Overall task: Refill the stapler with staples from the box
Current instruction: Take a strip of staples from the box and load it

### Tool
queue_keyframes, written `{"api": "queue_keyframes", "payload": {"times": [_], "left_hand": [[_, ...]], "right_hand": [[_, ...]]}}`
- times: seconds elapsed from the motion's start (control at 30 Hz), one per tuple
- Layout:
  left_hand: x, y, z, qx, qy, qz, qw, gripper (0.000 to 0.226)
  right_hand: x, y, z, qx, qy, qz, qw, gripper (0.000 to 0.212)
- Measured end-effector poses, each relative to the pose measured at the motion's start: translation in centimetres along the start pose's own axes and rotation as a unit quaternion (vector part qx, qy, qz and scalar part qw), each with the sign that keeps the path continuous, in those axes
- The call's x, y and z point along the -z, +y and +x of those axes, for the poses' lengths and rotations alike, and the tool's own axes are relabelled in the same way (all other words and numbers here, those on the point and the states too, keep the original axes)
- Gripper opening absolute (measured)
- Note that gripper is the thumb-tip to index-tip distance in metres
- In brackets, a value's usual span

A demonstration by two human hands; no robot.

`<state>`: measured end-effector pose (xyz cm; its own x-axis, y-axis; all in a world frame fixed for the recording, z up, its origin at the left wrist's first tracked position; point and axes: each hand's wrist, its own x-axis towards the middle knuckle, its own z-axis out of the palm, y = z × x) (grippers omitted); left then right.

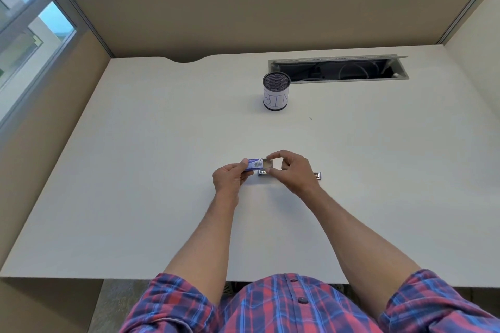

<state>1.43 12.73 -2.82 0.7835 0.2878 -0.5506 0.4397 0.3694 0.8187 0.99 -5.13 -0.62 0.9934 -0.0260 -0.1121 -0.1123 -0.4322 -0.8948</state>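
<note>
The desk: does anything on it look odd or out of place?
Little stands out. The cable hatch at the back of the desk stands open, wires showing. A tiny dark speck lies near the mesh cup labelled BIN. Nothing looks spilled.

Broad bare desk (135,197) lies open left, right and near of the two hands, while farther back the mesh cup (276,92) stands before the open cable tray (338,69), and partition walls (216,13) close the rear and sides.
</note>
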Motion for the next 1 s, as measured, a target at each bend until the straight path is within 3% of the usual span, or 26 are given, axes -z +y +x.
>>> {"api": "queue_keyframes", "payload": {"times": [0.43, 0.53, 0.8, 1.0], "left_hand": [[-0.3, 0.3, -0.1, -0.017, -0.03, 0.041, 0.999, 0.014], [-0.1, 0.3, -0.1, -0.025, -0.045, 0.065, 0.997, 0.015], [0.1, 0.5, -0.4, -0.006, -0.039, 0.032, 0.999, 0.014], [-0.1, 0.7, -0.7, 0.004, -0.058, 0.01, 0.998, 0.014]], "right_hand": [[0.4, 0.5, -0.1, 0.028, 0.035, -0.082, 0.996, 0.017], [0.3, 0.6, -0.1, 0.038, 0.036, -0.094, 0.994, 0.007], [0.1, 0.8, 0.1, 0.035, 0.047, -0.042, 0.997, 0.012], [0.4, 1.4, 0.5, -0.033, 0.036, 0.024, 0.999, 0.017]]}}
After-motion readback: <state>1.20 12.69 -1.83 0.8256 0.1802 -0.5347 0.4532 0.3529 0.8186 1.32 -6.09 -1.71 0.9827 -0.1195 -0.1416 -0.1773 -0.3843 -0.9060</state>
